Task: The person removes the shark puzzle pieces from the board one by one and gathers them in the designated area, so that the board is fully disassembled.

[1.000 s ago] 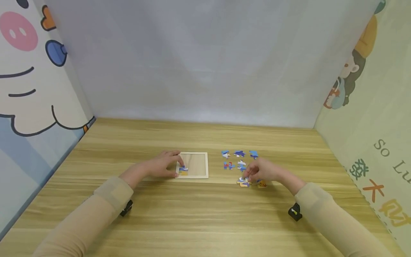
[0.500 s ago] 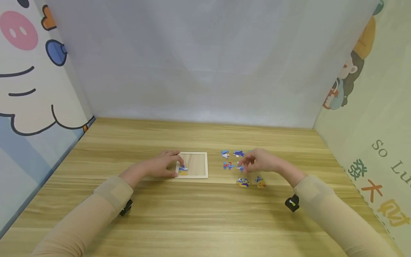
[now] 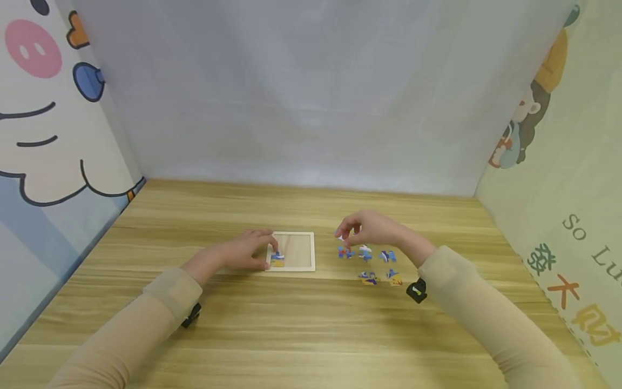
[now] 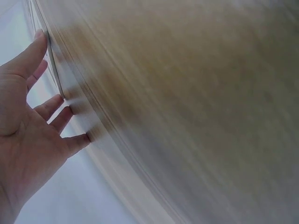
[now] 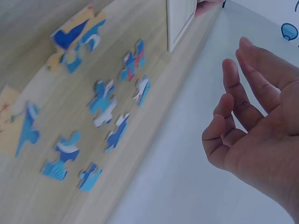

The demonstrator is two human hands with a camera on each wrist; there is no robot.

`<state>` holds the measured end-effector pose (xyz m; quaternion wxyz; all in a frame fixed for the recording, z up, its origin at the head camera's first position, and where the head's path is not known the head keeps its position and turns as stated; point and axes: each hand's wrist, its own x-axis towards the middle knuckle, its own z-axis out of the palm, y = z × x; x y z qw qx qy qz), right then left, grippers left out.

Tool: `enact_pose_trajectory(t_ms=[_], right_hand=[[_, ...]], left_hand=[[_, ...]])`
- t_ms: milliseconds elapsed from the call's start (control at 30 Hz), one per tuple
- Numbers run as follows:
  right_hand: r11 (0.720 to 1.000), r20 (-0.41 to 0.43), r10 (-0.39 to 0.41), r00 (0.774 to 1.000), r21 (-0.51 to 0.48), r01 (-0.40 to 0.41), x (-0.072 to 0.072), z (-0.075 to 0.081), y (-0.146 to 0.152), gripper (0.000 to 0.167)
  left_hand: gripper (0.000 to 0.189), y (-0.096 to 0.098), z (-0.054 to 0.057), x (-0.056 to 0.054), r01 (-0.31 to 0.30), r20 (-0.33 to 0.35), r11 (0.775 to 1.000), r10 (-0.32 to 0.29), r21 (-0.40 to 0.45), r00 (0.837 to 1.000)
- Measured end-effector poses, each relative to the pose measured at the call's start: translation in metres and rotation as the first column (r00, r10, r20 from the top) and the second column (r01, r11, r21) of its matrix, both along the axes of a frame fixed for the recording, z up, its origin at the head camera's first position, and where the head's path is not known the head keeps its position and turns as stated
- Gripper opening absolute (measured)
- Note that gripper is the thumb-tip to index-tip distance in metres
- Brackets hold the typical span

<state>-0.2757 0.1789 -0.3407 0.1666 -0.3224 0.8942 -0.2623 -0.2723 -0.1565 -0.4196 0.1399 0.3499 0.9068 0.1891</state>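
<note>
My left hand (image 3: 248, 248) rests at the left edge of a shallow wooden puzzle tray (image 3: 313, 251). Its index fingertip touches a blue-and-yellow jigsaw piece (image 3: 277, 261) in the tray's near left corner. The left wrist view shows the fingers (image 4: 55, 119) spread along an edge. Over the far part of the loose pieces hovers my right hand (image 3: 371, 228), its fingers loosely bent with nothing seen between them. Below it lie a red-and-blue piece (image 3: 345, 252), a white-and-blue piece (image 3: 365, 252) and another blue piece (image 3: 388, 256). The hand hides most of the far row in the head view.
Nearer me on the wood-grain table (image 3: 291, 329) lie yellow-and-blue pieces (image 3: 369, 278) and a sandy-coloured piece (image 3: 394, 278). The far row, with a dark blue piece (image 5: 117, 132), shows in the right wrist view. A pale curtain (image 3: 311, 108) closes off the back.
My right hand has moved left and away from me, from the near pieces to above the far row, uncovering the near and right-hand pieces. The left hand has stayed put.
</note>
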Motion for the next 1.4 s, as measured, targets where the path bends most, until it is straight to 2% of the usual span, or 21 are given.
enact_pose_trajectory(t_ms=[333, 567, 833, 1133, 1400], right_hand=[[1.0, -0.014, 0.007, 1.0, -0.004, -0.007, -0.004, -0.007, -0.032, 0.019], [0.999, -0.037, 0.019, 0.999, -0.035, -0.02, -0.009, -0.026, -0.054, 0.026], [0.997, -0.006, 0.03, 1.0, -0.073, -0.03, -0.014, -0.052, -0.074, 0.032], [0.995, -0.035, 0.097, 0.995, 0.002, -0.097, -0.018, -0.072, -0.092, 0.036], [0.985, -0.014, 0.163, 0.987, 0.059, -0.162, -0.016, -0.076, -0.097, 0.033]], left_hand=[[0.072, -0.002, -0.002, -0.003, -0.009, -0.071, 0.998, 0.005, -0.059, 0.997], [0.076, -0.004, -0.002, -0.008, -0.048, -0.051, 0.995, 0.044, -0.084, 0.998], [0.078, -0.005, -0.003, -0.013, -0.064, -0.049, 0.993, 0.06, -0.098, 0.997], [0.078, -0.005, -0.004, -0.013, -0.066, -0.043, 0.993, 0.062, -0.1, 0.997], [0.078, -0.007, -0.004, -0.011, -0.062, -0.039, 0.993, 0.058, -0.099, 0.998]])
